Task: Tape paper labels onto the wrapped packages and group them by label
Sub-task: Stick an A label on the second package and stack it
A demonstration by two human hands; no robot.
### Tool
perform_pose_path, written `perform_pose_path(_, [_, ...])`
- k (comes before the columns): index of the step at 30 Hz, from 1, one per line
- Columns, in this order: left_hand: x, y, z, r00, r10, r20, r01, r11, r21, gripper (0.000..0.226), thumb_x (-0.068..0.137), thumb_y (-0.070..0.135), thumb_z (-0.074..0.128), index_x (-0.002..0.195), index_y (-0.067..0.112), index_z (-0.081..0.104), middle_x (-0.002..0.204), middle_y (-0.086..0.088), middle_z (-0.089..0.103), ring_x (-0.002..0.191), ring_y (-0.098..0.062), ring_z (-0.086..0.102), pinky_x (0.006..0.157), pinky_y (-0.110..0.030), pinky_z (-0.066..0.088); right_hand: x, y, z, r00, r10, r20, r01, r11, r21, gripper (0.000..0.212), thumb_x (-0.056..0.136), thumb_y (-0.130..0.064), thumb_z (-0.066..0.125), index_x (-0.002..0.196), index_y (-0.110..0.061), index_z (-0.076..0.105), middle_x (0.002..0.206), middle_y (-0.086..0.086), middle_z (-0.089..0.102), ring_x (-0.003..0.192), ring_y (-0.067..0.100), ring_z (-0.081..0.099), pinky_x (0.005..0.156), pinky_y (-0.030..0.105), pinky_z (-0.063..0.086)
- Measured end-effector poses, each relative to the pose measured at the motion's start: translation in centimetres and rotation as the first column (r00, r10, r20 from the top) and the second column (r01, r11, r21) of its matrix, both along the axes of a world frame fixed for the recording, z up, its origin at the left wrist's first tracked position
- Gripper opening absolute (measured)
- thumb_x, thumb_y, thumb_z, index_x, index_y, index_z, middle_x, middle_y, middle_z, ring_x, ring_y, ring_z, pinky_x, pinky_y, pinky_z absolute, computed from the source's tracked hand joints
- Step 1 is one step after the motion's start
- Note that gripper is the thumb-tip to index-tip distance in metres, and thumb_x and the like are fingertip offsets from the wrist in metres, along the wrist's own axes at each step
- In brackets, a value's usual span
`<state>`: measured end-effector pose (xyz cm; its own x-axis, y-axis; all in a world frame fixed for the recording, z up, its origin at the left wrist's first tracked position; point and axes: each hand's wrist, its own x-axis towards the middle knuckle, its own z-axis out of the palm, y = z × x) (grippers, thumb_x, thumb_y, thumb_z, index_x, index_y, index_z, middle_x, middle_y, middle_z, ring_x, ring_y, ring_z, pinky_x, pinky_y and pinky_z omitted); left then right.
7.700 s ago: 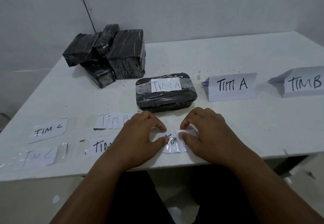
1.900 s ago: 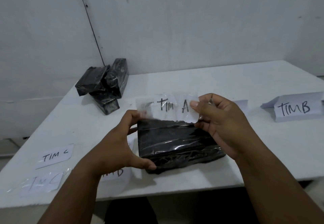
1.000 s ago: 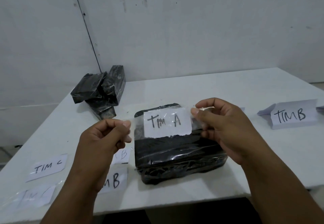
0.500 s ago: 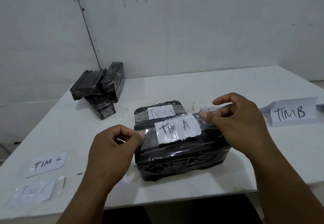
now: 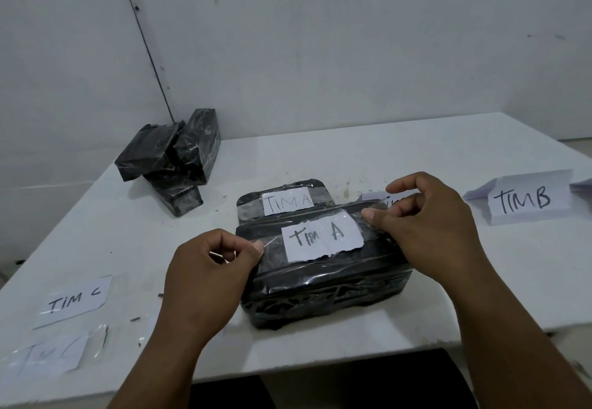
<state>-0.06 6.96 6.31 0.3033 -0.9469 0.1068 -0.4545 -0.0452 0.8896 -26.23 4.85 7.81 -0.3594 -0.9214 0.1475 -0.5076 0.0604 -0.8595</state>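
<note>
Table [image 5: 368, 155]: second package [image 5: 323, 283] near front edge, just before the labelled first package [image 5: 282, 203].
Label [image 5: 322, 239]: "TIM A", held aloft a moment ago, now lies on its top.
Left hand [image 5: 205, 277], right hand [image 5: 429, 229]: each pinching a tape end; pressing down remains.

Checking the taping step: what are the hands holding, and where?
Both hold the clear tape carrying the TIM A label: left hand pinches its left end, right hand its right end, over the near package.
</note>
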Motion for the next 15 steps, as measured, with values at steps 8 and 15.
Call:
perform_pose_path(8, [-0.09, -0.18, -0.17, 1.000, -0.017, -0.014, 0.017, 1.000, 0.016, 0.017, 0.083, 0.034, 0.079, 0.070, 0.025, 0.073, 0.072, -0.003, 0.070, 0.071, -0.023, 0.066, 0.063, -0.031, 0.048, -0.03, -0.19, -0.61, 1.000, 0.000, -0.023, 0.000, 1.000, -0.008, 0.038, 0.073, -0.040, 0.090, 0.097, -0.034, 0.061, 0.070, -0.009, 0.072, 0.069, 0.001, 0.066, 0.064, 0.020, 0.043])
perform_pose_path(15, [-0.01, -0.49, -0.13, 0.998, -0.042, -0.050, 0.045, 0.998, 0.040, 0.018, 0.085, 0.032, 0.078, 0.071, 0.021, 0.074, 0.073, -0.006, 0.071, 0.075, -0.028, 0.068, 0.070, -0.036, 0.052, 0.04, -0.29, -0.89, 0.999, -0.011, -0.037, 0.011, 1.000, -0.005, 0.037, 0.074, -0.042, 0.089, 0.097, -0.034, 0.062, 0.070, -0.009, 0.071, 0.069, 0.001, 0.065, 0.062, 0.017, 0.041])
